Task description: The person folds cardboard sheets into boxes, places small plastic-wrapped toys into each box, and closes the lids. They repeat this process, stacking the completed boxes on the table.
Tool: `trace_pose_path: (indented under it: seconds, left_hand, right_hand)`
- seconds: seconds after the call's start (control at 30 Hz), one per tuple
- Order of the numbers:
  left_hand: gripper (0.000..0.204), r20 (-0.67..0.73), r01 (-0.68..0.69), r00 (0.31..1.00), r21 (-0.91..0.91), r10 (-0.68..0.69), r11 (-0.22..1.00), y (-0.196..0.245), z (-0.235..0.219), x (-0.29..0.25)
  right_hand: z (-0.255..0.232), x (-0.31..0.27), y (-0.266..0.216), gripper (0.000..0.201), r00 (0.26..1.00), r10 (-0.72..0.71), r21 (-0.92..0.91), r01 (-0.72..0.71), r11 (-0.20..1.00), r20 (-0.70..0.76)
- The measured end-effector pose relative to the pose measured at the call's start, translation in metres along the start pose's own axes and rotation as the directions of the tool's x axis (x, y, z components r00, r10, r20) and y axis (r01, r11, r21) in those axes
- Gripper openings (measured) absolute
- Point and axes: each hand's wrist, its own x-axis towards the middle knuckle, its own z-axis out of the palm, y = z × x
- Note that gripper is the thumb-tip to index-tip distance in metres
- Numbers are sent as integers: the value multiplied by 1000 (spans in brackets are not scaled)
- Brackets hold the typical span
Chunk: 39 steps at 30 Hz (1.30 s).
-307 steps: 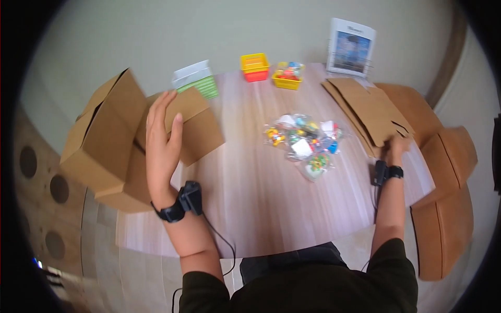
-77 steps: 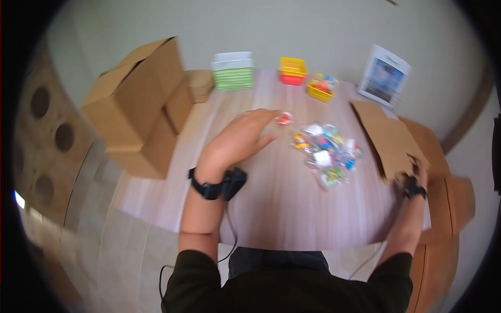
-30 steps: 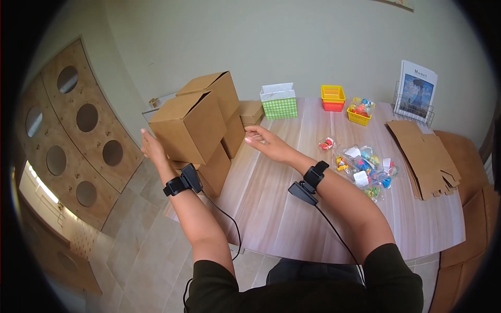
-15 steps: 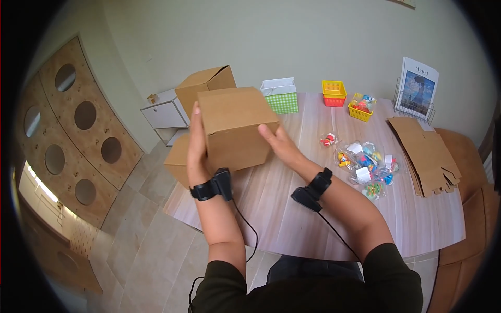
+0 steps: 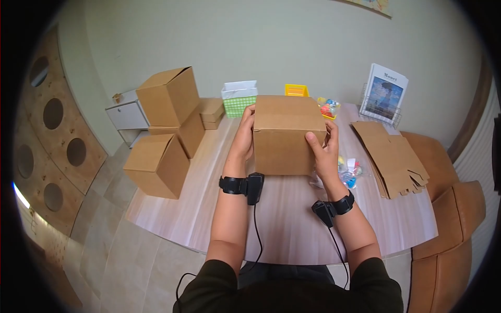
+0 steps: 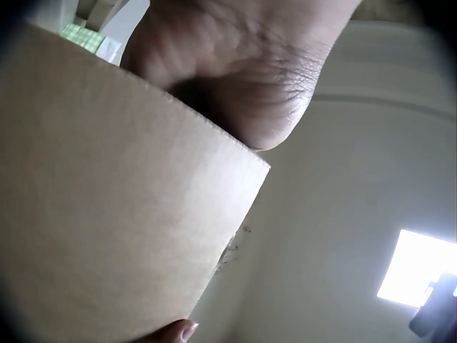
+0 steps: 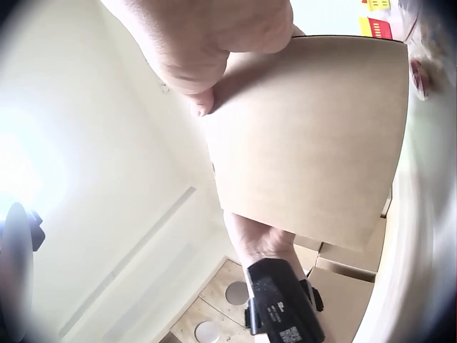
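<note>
Both hands carry a closed brown cardboard box (image 5: 289,148) above the middle of the table. On its left side lies my left hand (image 5: 243,136), palm against the box, its fingertips partly hidden behind it. My right hand (image 5: 326,154) grips the right side, thumb on the near face and fingers curled at the side. In the left wrist view the box (image 6: 121,193) fills the left part, with the left hand (image 6: 228,64) along its edge. The right wrist view shows the right hand (image 7: 214,36) holding the box (image 7: 314,136).
Brown boxes (image 5: 156,167) stand stacked at the table's left, beside a green checked bag (image 5: 239,104). Behind the carried box are a yellow basket (image 5: 297,89) and bagged toys (image 5: 350,169). Flattened cardboard (image 5: 389,156) and a Monet magazine (image 5: 386,94) in a rack are at the right.
The hands came to the stack at the left, took hold of a box and carried it right to the table's middle. The head view has turned right since half a second ago.
</note>
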Motion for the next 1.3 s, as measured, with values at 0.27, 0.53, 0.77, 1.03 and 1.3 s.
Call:
trace_pose_path:
  seconds: [0.27, 0.53, 0.77, 1.03, 1.3]
  left_hand:
    - [58, 55, 139, 989, 13, -139, 990, -4, -8, -6]
    - [50, 25, 314, 945, 193, -325, 930, 4, -25, -3]
    - [54, 76, 296, 934, 386, -350, 874, 13, -31, -10]
    - [62, 214, 21, 942, 732, -259, 681, 5, -49, -8]
    - [55, 304, -90, 938, 680, -168, 728, 16, -37, -10]
  right_hand:
    - [-27, 8, -8, 48, 996, 53, -40, -50, 998, 77]
    - [-16, -5, -7, 38, 974, 160, -3, -162, 987, 162]
    - [-21, -3, -12, 36, 966, 32, -172, 13, 985, 255]
    - [-37, 4, -23, 33, 899, 58, -369, 119, 922, 434]
    - [-34, -1, -36, 45, 839, 95, -486, 214, 848, 536]
